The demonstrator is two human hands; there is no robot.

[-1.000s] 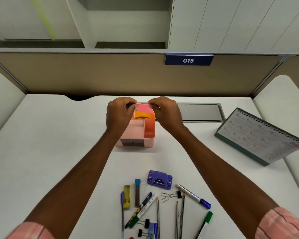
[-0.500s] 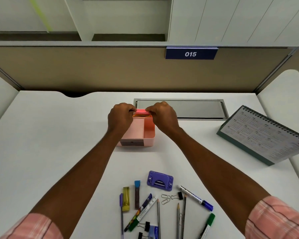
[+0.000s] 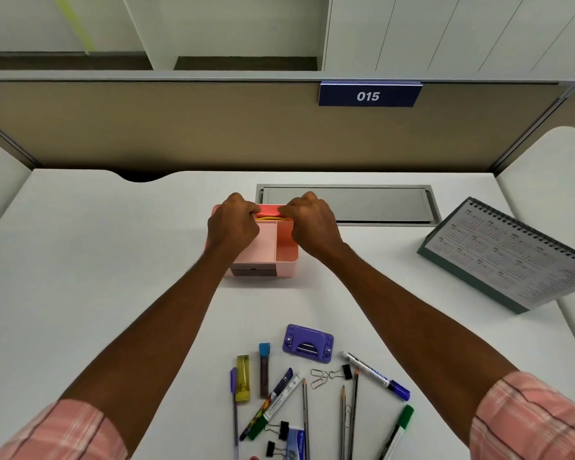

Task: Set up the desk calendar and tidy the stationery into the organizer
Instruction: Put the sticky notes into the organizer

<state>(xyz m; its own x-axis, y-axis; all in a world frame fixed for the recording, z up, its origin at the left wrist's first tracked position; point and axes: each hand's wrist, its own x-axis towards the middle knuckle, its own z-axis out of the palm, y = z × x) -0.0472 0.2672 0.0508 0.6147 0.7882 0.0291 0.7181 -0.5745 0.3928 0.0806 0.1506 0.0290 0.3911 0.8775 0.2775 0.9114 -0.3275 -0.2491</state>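
Note:
A pink organizer (image 3: 266,250) stands mid-desk with a grey drawer at its front. My left hand (image 3: 233,222) and my right hand (image 3: 311,222) are both at its back compartment, fingers pinched on a pink and yellow stack of sticky notes (image 3: 271,215) that sits low in the compartment. The desk calendar (image 3: 512,257) stands at the right, its spiral edge up. Near the front edge lie loose items: a purple hole punch (image 3: 307,342), a yellow lead case (image 3: 243,376), a blue-capped lead tube (image 3: 264,368), markers (image 3: 377,380), pencils (image 3: 344,423) and binder clips (image 3: 331,375).
A grey cable-tray lid (image 3: 346,204) is set into the desk behind the organizer. A beige partition with a blue "015" sign (image 3: 368,94) closes off the back. White side panels flank the desk.
Both hands have lowered the sticky notes from above the organizer down into its back compartment. The camera view has tilted slightly.

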